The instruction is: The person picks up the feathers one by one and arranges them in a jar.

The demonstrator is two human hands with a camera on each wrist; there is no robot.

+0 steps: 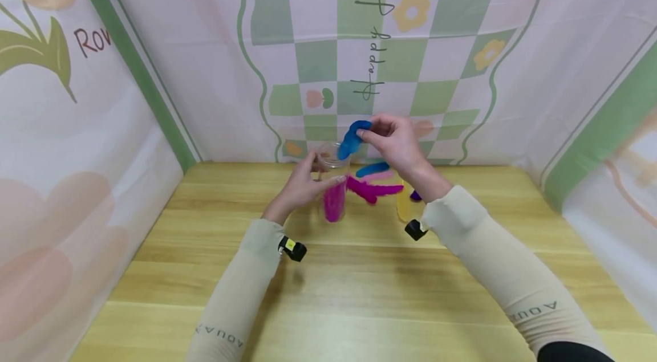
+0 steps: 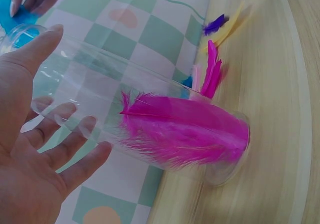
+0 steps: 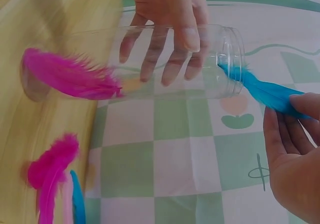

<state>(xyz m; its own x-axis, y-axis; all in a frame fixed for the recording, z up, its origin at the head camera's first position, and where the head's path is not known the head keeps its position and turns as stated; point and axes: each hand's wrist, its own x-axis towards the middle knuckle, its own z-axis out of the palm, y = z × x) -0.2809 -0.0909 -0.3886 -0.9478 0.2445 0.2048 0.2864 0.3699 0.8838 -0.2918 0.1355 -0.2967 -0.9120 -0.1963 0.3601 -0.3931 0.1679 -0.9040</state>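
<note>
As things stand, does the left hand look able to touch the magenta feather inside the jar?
Probably not: the left hand holds the clear jar from outside, its wall between them. The magenta feather sits low, and a blue feather, pinched by the right hand, reaches into the top.

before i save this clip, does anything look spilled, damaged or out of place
Nothing stands out as spilled or damaged. The jar stands upright on the table, gripped by the left hand, and the right hand pinches a blue feather at the jar's mouth. The loose feathers beside the jar lie scattered, but that seems ordinary.
</note>
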